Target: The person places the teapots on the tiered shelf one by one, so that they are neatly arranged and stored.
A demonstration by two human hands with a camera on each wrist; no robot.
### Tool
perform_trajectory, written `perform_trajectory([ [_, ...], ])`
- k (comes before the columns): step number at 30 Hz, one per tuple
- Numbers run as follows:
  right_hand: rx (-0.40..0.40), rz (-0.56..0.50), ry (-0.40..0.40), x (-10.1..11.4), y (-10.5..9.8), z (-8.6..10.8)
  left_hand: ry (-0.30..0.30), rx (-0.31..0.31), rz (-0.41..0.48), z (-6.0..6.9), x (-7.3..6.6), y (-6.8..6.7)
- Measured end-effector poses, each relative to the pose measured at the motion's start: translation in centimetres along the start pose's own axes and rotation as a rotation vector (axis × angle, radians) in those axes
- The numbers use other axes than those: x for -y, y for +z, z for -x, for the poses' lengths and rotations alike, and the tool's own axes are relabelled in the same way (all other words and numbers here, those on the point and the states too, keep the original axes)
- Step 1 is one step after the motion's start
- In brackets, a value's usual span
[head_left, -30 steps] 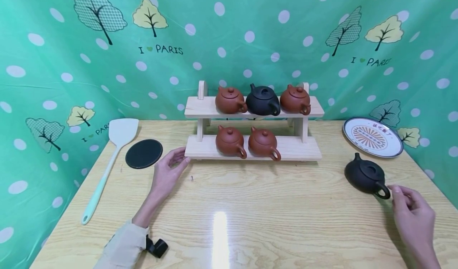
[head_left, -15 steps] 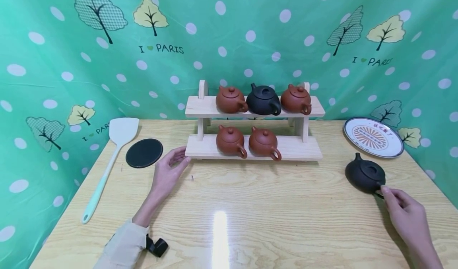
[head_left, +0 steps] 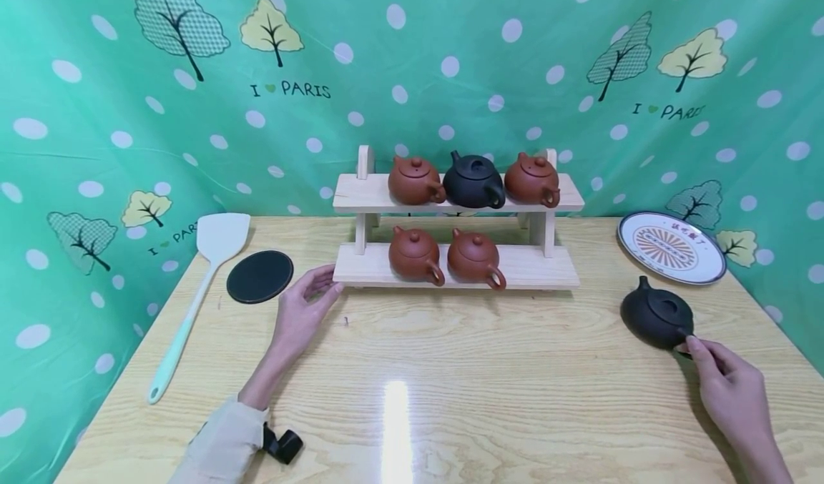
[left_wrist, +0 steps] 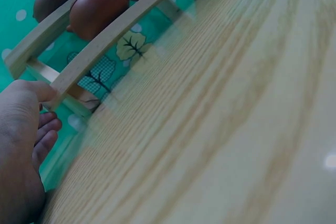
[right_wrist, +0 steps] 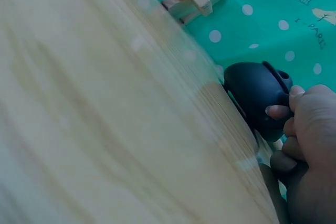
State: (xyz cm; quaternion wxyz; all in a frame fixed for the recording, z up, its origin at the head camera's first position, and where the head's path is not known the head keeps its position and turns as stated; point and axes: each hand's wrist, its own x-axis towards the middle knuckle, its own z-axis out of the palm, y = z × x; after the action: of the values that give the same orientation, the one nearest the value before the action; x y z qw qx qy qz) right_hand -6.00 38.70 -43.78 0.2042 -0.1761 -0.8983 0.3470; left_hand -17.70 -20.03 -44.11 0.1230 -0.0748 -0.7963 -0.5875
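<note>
At the right of the table my right hand (head_left: 734, 387) pinches the handle of a black teapot (head_left: 656, 316) between thumb and fingers. The right wrist view shows the thumb above the handle of this black teapot (right_wrist: 257, 95) and a finger through it. My left hand (head_left: 305, 309) grips the left end of a two-tier wooden rack (head_left: 528, 273), thumb at its front corner. In the left wrist view the other fingers (left_wrist: 47, 129) curl below the board. On the upper tier a black teapot (head_left: 473, 184) stands between two brown teapots (head_left: 415, 181). Two more brown teapots (head_left: 473, 257) stand on the lower tier.
A white spatula (head_left: 193, 312) with a pale green handle lies at the left, beside a round black coaster (head_left: 260, 277). Behind the held teapot is a patterned plate (head_left: 672, 248). A green printed curtain (head_left: 450, 98) hangs along the back and sides of the table (head_left: 489, 398).
My right hand has moved left to the black teapot's handle and taken hold of it. The teapot has barely shifted. My left hand stays at the rack's end.
</note>
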Motion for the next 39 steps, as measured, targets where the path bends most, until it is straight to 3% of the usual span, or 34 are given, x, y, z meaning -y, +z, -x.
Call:
perform_trajectory([
  [6,-0.070,-0.025,-0.029,0.5,0.4,0.3,0.003,0.001,-0.006,0.1,0.0,0.0],
  [12,-0.117,-0.043,-0.005,0.9,0.5,0.5,0.007,-0.002,-0.001,0.0,-0.1,0.0],
  [16,-0.128,-0.038,0.025,1.2,0.7,0.6,0.010,0.000,0.003,0.0,0.0,0.0],
  [26,-0.162,-0.095,-0.014,1.9,1.0,0.7,0.010,0.000,0.004,0.0,0.0,0.0],
  [39,-0.148,-0.155,-0.014,3.6,1.5,0.8,0.006,-0.002,-0.007,0.0,-0.1,0.0],
])
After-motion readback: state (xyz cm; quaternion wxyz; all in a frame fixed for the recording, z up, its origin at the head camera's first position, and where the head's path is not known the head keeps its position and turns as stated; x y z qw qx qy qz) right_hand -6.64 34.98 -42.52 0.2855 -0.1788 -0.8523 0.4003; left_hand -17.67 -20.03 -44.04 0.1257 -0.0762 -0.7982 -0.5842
